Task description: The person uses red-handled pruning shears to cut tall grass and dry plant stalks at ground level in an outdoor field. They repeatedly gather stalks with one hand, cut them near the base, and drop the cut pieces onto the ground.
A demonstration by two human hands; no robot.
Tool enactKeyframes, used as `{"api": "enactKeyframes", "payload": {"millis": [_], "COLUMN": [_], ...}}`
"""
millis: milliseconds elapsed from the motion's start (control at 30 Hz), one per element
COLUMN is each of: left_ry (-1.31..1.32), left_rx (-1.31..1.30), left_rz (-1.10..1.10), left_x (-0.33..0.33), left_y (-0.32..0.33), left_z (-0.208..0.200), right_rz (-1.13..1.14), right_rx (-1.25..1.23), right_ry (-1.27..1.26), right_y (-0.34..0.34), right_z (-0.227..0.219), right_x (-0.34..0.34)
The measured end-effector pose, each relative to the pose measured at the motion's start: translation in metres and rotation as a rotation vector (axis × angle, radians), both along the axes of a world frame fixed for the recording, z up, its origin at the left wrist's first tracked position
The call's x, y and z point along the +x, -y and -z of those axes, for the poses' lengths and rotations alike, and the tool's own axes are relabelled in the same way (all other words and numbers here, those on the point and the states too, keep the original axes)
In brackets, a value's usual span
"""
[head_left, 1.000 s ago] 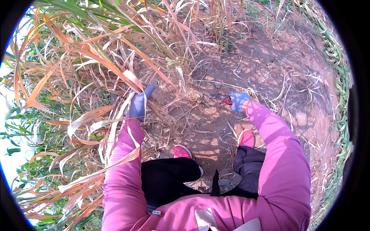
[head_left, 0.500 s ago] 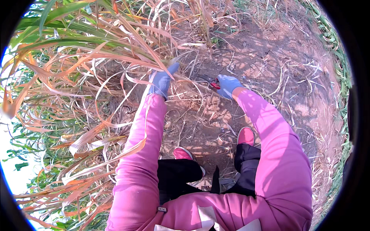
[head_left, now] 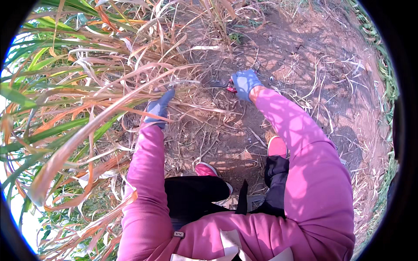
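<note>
My left hand (head_left: 158, 108), in a blue-grey glove, is closed around dry, leafy stalks at the edge of the stand on the left. A pale stalk end (head_left: 185, 81) shows just beyond its thumb. Long tan and green leaves (head_left: 91, 126) trail leftward past the wrist, partly covering the glove. In my right hand (head_left: 246, 83), gloved alike, are red-handled pruning shears (head_left: 231, 86). Their dark blade points left toward the stalks, low over the soil and apart from my left hand. The fingers around the handles are partly hidden.
Dense standing plants (head_left: 65, 56) with green and dried leaves fill the left side. More dry stems (head_left: 213, 21) rise at the far middle. Brown soil (head_left: 300, 65) strewn with dry leaf strips lies to the right. My pink shoes (head_left: 277, 147) are on the ground below my hands.
My left hand has moved left and nearer to me, with stalks and leaves swinging along. My right hand has shifted slightly left and farther away with the shears.
</note>
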State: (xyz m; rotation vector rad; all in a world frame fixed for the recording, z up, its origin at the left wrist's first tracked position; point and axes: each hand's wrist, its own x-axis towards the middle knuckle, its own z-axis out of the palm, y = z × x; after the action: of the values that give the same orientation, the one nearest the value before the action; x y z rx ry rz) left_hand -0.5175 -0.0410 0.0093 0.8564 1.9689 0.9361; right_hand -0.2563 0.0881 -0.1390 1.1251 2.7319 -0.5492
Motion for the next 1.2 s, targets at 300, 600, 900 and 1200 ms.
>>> {"api": "enactKeyframes", "payload": {"millis": [300, 600, 900, 1200], "left_ry": [0.021, 0.376, 0.378, 0.397], "left_rx": [0.251, 0.298, 0.252, 0.275], "left_rz": [0.055, -0.272, -0.323, -0.357], "left_x": [-0.012, -0.028, -0.043, -0.071], "left_y": [0.045, 0.019, 0.012, 0.025], "left_z": [-0.017, -0.014, -0.011, 0.0], "right_rz": [0.033, 0.009, -0.003, 0.037], "right_rx": [0.176, 0.275, 0.081, 0.067], "right_ry": [0.001, 0.036, 0.085, 0.073], "right_y": [0.004, -0.009, 0.005, -0.035], "right_z": [0.021, 0.032, 0.03, 0.04], "right_x": [-0.045, -0.072, -0.121, -0.057]}}
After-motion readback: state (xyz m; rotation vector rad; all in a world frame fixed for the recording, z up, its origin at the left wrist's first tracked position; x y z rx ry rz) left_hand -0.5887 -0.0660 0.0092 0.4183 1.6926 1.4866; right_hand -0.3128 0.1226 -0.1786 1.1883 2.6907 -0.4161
